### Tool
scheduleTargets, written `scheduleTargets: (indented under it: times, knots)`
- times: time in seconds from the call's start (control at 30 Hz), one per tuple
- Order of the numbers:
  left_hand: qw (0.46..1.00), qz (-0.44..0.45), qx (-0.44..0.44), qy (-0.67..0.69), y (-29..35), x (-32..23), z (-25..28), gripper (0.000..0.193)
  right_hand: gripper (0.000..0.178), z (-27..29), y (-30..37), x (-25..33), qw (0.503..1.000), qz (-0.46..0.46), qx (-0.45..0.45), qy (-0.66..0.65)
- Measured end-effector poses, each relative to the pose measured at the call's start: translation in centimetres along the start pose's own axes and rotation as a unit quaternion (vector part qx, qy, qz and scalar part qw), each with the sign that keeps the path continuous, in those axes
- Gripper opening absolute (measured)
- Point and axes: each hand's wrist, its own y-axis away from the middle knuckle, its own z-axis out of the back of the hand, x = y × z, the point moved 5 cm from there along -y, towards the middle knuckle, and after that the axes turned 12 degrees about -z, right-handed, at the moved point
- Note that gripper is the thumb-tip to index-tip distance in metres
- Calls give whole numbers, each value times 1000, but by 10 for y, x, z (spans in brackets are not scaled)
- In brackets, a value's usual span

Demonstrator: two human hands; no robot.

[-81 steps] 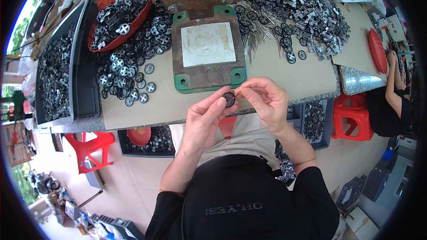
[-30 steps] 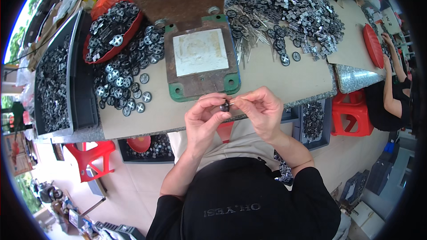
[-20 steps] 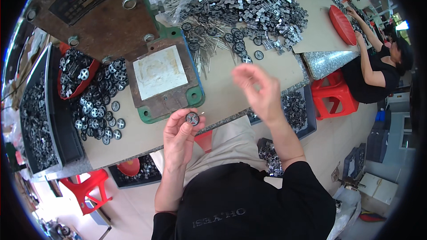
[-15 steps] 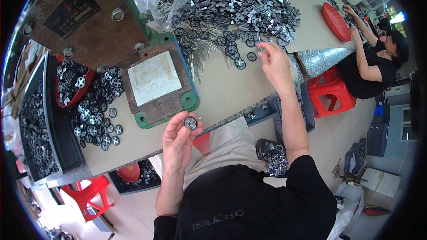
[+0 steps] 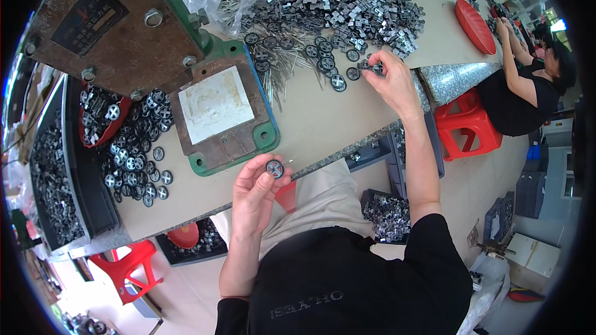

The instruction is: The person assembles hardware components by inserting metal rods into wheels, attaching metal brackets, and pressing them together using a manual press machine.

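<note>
Nearest the body, the left hand [image 5: 253, 191] is pinching a small black wheel [image 5: 274, 168] between thumb and fingertips, holding it just over the near edge of the table [image 5: 323, 127]. A second ago both hands were meeting on this wheel close to the chest; now the right hand [image 5: 390, 82] has left it and is reaching out to the far right, fingers closing into the edge of the grey metal clips [image 5: 347, 6], so the wheel is waiting on its next piece. Whether those fingers are already gripping a clip is hard to tell at this distance, though they look drawn together. Between the hands, bare tabletop is giving open room along the near edge. Left of that, the green-rimmed press base [image 5: 220, 118] is crowding the middle, with the rusty press body [image 5: 112, 25] rising behind it. Loose finished wheels [image 5: 139, 161] are lying at the left beside a red tray [image 5: 102, 121] and a dark bin [image 5: 53, 180]. Far right, another person [image 5: 528, 80] is working at the next table.
</note>
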Motion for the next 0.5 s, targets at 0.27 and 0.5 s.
scheduleTargets:
  times: [0.27,0.5]
  knots:
    - [999,-3,-22,-29,0,-3,-2,28,26,-34,46,25,902,-66,205,-374]
    - [992,-51,-42,-107,1,-9,-6,26,33,-87,106,51,660,-227,372,-612]
